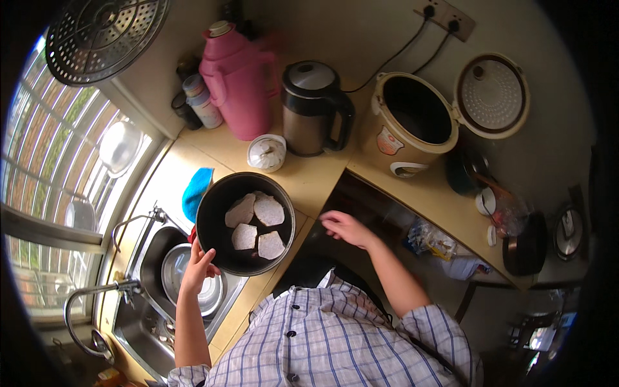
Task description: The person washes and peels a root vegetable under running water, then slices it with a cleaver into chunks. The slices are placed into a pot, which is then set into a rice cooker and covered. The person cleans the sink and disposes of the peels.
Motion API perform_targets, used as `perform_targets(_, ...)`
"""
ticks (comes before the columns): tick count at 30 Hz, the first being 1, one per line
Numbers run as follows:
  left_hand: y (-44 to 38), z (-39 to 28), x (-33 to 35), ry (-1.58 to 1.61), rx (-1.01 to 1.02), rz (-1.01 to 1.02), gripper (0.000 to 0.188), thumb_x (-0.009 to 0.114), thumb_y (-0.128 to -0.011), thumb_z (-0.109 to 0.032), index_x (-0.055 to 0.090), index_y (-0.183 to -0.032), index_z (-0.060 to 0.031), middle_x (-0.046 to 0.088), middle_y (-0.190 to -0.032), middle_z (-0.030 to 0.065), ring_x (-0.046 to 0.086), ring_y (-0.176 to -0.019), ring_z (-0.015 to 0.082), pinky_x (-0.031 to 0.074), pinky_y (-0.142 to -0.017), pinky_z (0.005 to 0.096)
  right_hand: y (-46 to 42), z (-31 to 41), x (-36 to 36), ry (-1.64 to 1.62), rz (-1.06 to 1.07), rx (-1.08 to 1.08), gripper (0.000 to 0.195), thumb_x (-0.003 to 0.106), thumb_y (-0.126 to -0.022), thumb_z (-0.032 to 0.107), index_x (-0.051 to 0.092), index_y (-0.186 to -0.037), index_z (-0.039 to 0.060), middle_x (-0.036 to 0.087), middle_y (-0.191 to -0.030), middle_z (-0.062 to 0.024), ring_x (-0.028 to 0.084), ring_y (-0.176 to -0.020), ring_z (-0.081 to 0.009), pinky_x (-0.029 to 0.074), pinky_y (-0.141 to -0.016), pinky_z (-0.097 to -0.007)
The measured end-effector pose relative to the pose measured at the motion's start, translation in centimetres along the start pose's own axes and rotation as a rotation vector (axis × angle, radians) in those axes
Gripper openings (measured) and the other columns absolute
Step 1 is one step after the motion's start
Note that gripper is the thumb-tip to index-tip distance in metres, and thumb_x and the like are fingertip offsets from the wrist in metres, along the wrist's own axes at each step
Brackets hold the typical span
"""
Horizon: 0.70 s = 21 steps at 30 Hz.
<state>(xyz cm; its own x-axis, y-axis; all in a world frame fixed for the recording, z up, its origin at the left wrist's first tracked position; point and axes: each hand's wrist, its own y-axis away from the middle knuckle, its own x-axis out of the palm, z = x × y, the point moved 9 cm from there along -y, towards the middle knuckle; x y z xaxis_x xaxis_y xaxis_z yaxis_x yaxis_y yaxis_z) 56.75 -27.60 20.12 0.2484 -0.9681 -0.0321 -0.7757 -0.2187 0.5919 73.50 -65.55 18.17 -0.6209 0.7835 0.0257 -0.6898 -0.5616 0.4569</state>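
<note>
My left hand (195,272) grips the near-left rim of a round dark inner pot (211,213), with the thumb over its edge. Several pale, speckled slices that look like taro (269,210) lie apart on the pot's bottom. A bit of something red (192,235) shows at the pot's left side, mostly hidden. To the right of the pot, my right hand (349,229) hangs in the air with loosely bent fingers, slightly blurred and holding nothing. Ahead on the counter, a rice cooker (372,121) stands with its lid (492,94) swung up and a dark, hollow inside.
A steel double sink (145,334) with a metal basin (184,261) and a faucet (92,288) is at left. Behind the pot stand a blue cloth (196,191), a lidded white bowl (267,152), an electric kettle (309,116) and a pink thermos (242,92). A perforated steamer plate (106,36) hangs upper left.
</note>
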Motion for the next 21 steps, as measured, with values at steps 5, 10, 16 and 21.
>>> perform_targets(5,-1.2,1.7,-0.3,-0.099,-0.144,-0.054,0.055,0.061,-0.092,-0.040,0.038,-0.137,-0.0185,0.066,-0.087,0.0073,0.060,-0.050,0.0181,0.046,-0.047,0.0274,-2.2,6.9,5.0,0.275,-0.046,-0.251,0.039,0.063,-0.092,0.041,0.063,-0.096,0.0026,0.063,-0.084,-0.0093,0.058,-0.078,-0.0175,0.048,-0.070,-0.0320)
perform_targets(10,-3.3,3.6,-0.9,-0.158,-0.313,0.030,0.037,0.061,-0.090,-0.040,0.058,-0.111,-0.0099,0.066,-0.074,0.0060,0.060,-0.050,0.0184,0.046,-0.048,0.0289,-2.0,6.3,6.9,0.497,-0.183,-0.305,0.047,0.068,-0.085,0.044,0.061,-0.098,-0.0010,0.056,-0.106,-0.0224,0.058,-0.099,-0.0359,0.047,-0.085,-0.0417)
perform_targets(16,-3.6,4.3,0.0,-0.040,-0.399,0.109,0.021,0.056,-0.090,-0.024,0.062,-0.099,-0.0060,0.067,-0.078,0.0078,0.062,-0.060,0.0219,0.049,-0.056,0.0336,-2.2,5.5,7.1,0.478,-0.296,-0.290,0.040,0.068,-0.084,0.036,0.060,-0.099,0.0005,0.055,-0.107,-0.0192,0.058,-0.097,-0.0358,0.048,-0.083,-0.0415)
perform_targets(21,-4.0,3.8,-0.5,-0.003,-0.346,0.145,0.015,0.053,-0.087,-0.014,0.061,-0.093,-0.0033,0.065,-0.079,0.0094,0.062,-0.063,0.0232,0.050,-0.057,0.0359,-2.6,5.8,7.0,0.419,-0.371,-0.359,0.033,0.068,-0.081,0.029,0.060,-0.094,0.0000,0.061,-0.092,-0.0197,0.061,-0.086,-0.0358,0.048,-0.075,-0.0431)
